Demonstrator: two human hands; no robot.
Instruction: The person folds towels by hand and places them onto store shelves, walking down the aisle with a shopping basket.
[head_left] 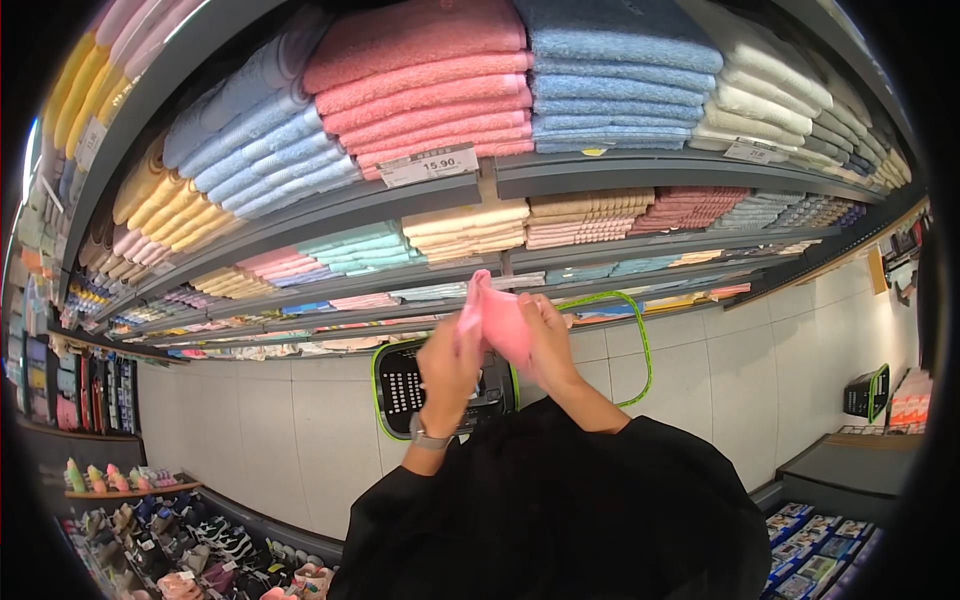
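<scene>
A small pink towel (506,322) hangs between my two hands in front of my chest, partly folded, with one corner sticking up. My left hand (450,362), blurred by motion, has its fingers closed around the towel's left side; a watch sits on that wrist. On the right side of the cloth, my right hand (549,345) pinches the edge between thumb and fingers. Below them on the floor stands a black shopping basket (400,385) with a green rim. Its green handle (648,350) swings out to the right, and my hands and forearms hide part of the basket.
Ahead, shelves carry stacks of folded pink towels (425,95), blue towels (625,80) and other colours. A price tag (430,165) is on the shelf edge. Shoes (200,545) lie at lower left. Another black basket (866,392) stands at right on the tiled floor (260,420).
</scene>
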